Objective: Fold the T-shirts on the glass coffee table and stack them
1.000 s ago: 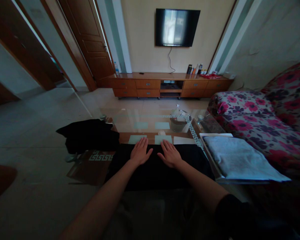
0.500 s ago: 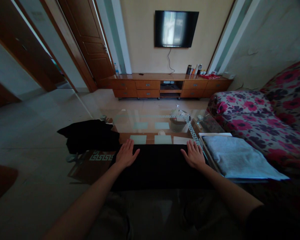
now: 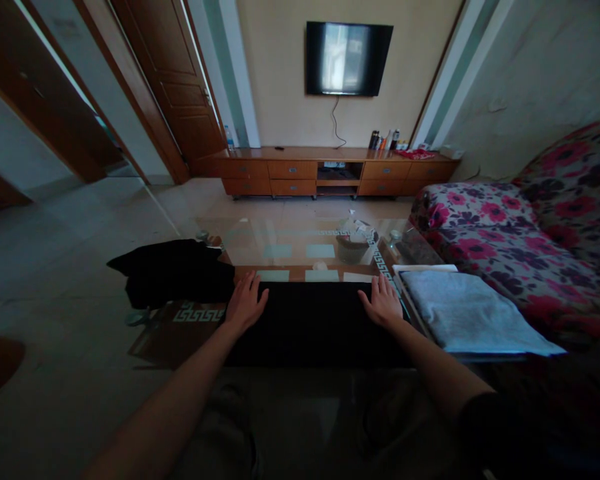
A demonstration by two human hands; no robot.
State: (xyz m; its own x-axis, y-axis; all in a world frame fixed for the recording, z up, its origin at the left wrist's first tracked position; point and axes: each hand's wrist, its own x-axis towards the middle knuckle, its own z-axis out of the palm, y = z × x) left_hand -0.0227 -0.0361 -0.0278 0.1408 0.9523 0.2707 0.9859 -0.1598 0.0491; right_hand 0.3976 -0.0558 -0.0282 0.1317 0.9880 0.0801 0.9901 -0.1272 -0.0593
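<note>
A black cloth (image 3: 315, 327), folded into a wide rectangle, lies on the glass table (image 3: 200, 311) in front of me. My left hand (image 3: 246, 303) rests on its left end, palm down with the fingers stretched out. On the right end lies my right hand (image 3: 383, 303), also flat, its thumb apart from the fingers. Whether the cloth is a garment I cannot tell. To the left, a crumpled black cloth (image 3: 177, 270) is on the table. Right of my right hand is a folded grey-blue cloth (image 3: 470, 310).
A sofa (image 3: 500, 250) with a flowered cover stands on the right. Under the glass a basket (image 3: 354, 250) shows, with pale papers in it. Along the far wall runs a low wooden cabinet (image 3: 293, 177) with bottles on it, below a television (image 3: 349, 59).
Both hands, still flat on the black cloth, have slid slightly away from me, and the cloth's far edge sits a little farther off. The view has shifted slightly.
</note>
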